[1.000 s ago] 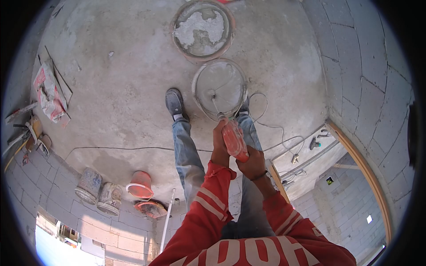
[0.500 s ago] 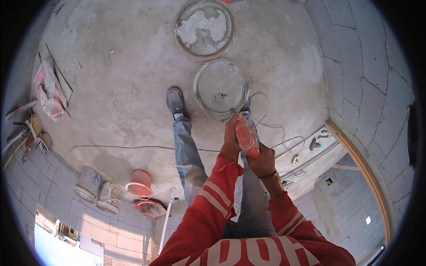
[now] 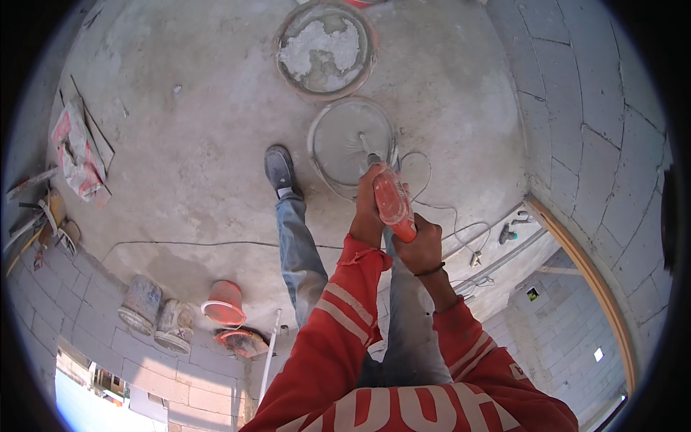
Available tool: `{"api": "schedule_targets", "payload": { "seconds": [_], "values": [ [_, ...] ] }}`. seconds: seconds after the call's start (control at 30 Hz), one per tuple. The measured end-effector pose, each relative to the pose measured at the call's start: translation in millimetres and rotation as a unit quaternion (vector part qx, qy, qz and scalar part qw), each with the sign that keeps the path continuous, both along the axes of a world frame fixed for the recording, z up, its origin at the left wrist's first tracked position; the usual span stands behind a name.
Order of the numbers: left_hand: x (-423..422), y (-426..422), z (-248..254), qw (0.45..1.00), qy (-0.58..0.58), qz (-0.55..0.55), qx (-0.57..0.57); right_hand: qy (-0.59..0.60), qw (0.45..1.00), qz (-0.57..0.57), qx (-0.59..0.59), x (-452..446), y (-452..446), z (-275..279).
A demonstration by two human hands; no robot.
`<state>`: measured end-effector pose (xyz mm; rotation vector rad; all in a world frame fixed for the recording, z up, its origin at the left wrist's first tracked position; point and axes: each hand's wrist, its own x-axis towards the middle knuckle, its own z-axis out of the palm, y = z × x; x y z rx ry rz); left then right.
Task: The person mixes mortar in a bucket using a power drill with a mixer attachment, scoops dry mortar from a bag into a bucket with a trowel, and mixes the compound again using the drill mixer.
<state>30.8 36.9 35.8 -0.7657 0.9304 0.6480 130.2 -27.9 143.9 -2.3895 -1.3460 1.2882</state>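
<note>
A dusty red power drill [image 3: 394, 203] slants down and away from me over a round tub [image 3: 312, 147] of smooth grey wet mix. Wrapped around its front end is my left hand [image 3: 367, 201]. My right hand [image 3: 420, 248] grips its rear end. From the drill's nose a mixing shaft [image 3: 364, 138] runs into the wet mix, where ripples spread around it. Whatever sits on the shaft's lower end is hidden beneath the surface. Just beyond stands a second tub [image 3: 277, 54] with pale, dry-looking powder lying on grey wet material.
A cable [image 3: 432, 173] loops right of the near tub, and another cord [image 3: 187, 243] crosses the floor. Buckets [image 3: 224, 301] line the left block wall. A torn sack [image 3: 75, 151] lies at far left. A wooden frame edge [image 3: 594, 277] borders the right side.
Both hands have shifted the drill slightly forward and left. Its shaft now enters the mix farther from me, nearer the tub's middle.
</note>
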Motion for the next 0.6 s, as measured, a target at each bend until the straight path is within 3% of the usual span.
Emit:
{"api": "schedule_targets", "payload": {
  "seconds": [0.17, 0.37, 0.6],
  "values": [
    [-18.1, -9.1, -14.6, 1.0, 0.014, -0.015, 0.007, 0.018, 1.0, 0.011, 0.015, -13.5, -3.6, -7.1],
    [-40.2, -22.5, 5.9, 0.997, 0.062, -0.019, 0.045, 0.049, 0.999, 0.016, 0.007, -27.1, -22.2, -7.8],
    [-34.0, -65.4, -3.6, 0.998, 0.033, 0.007, -0.049, 0.018, 0.998, 0.016, -0.051, -24.4, -44.9, 6.8]
  ]
}}
